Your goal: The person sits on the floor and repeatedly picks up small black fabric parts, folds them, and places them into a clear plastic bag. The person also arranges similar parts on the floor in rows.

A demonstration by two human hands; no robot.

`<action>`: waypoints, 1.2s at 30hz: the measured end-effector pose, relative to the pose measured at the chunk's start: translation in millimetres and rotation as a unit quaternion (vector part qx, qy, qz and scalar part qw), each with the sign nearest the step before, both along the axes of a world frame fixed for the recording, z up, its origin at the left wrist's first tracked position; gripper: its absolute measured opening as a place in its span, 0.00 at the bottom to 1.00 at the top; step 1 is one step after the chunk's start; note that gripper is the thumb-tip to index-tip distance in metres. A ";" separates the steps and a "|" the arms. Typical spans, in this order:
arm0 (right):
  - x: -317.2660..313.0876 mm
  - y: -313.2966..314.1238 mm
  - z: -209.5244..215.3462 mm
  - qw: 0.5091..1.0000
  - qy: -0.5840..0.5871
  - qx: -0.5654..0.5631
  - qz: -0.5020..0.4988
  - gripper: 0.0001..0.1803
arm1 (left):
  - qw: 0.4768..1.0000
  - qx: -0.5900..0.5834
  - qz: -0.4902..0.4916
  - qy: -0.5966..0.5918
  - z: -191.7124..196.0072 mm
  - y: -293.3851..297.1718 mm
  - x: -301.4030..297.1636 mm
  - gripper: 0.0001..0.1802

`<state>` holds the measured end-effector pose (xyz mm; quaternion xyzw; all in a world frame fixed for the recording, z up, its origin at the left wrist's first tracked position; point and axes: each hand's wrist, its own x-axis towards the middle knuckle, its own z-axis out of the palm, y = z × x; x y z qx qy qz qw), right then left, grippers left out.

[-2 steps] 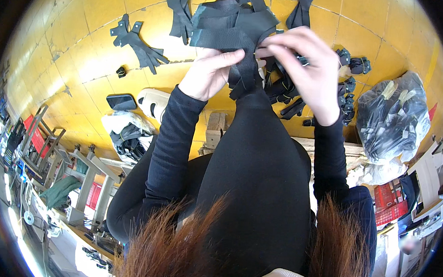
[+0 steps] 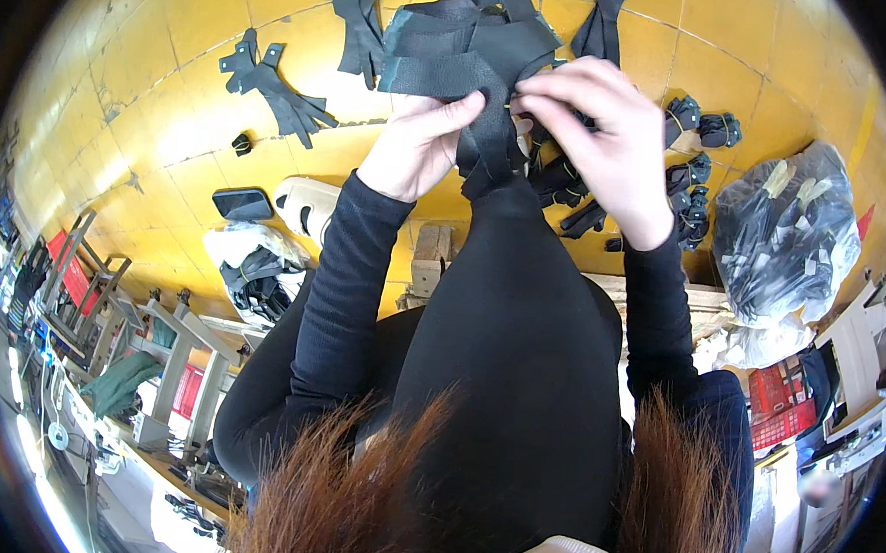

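Several black strips stretch lengthwise forward-left, left hand clasping, grip of right hand unclear.

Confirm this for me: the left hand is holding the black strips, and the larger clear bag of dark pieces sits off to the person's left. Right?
Not quite: the head view shows the larger clear bag off to the person's right. The rest holds: the left hand is holding the black strips.
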<state>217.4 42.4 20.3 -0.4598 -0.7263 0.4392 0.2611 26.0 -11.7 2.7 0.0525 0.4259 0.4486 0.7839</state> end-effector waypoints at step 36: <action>-29.9 -32.6 -33.4 0.977 0.082 -0.179 0.082 0.10 | 0.988 -0.098 0.098 0.067 -26.8 -3.5 -28.5 0.19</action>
